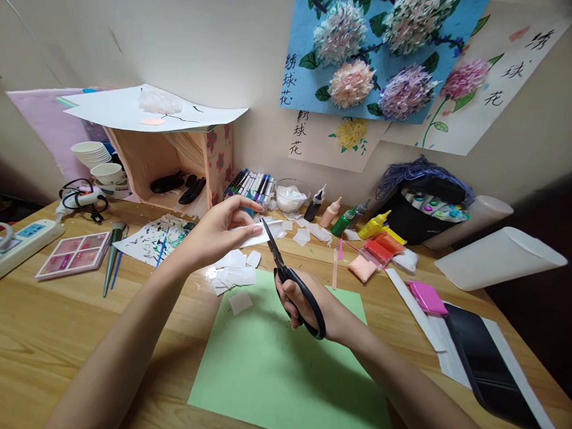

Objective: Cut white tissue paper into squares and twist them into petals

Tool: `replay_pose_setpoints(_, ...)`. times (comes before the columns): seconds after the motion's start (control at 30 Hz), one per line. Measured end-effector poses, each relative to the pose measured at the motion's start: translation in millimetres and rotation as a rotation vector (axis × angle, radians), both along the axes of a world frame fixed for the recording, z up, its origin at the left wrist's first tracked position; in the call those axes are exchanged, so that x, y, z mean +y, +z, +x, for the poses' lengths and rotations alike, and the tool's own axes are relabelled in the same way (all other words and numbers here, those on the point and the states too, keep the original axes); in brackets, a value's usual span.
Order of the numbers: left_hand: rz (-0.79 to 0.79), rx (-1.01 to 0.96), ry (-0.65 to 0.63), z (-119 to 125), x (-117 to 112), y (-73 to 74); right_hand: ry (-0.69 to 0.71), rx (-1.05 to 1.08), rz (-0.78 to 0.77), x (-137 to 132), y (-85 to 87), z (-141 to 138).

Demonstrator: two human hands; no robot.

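Note:
My left hand (221,227) pinches a strip of white paper (259,234) between thumb and fingers, above the middle of the table. My right hand (301,300) is wrapped round the handles of black-handled scissors (314,304). Their blades point up and left, with the tips at the paper close to my left fingertips. Cut pieces of white paper (233,274) lie in a loose pile below my left hand. Under my right hand a green sheet (279,372) lies flat, with one small square of paper (240,303) at its upper left edge.
Paint bottles (345,221), markers (252,188) and a glass bowl (291,196) stand along the back. Clay packets (382,247) and a black tablet-like slab (490,366) lie right. A paint palette (74,256), brushes (113,257) and power strip (24,244) are left. Flower pictures (369,54) hang on the wall.

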State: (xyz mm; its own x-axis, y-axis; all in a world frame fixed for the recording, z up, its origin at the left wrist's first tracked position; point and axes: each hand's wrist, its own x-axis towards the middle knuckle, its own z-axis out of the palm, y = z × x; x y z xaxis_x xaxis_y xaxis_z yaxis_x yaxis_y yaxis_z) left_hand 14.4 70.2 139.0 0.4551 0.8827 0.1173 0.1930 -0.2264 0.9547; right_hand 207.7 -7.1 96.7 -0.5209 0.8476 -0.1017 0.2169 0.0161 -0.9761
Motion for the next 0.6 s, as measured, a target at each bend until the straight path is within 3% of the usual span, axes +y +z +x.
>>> replay_pose_setpoints(0.23, -0.002, 0.040, -0.027, -8, -2, 8.2, -0.059, -0.049, 0.021, -7, 0.9, -3)
replay_pose_setpoints(0.4, -0.019, 0.065, -0.097, 0, -10, 6.7, -0.217, 0.185, -0.100, -3, 0.7, -9)
replay_pose_setpoints(0.6, 0.073, 0.153, -0.132, 19, -24, 2.3, -0.355, 0.272, -0.058, 8, -0.4, -8)
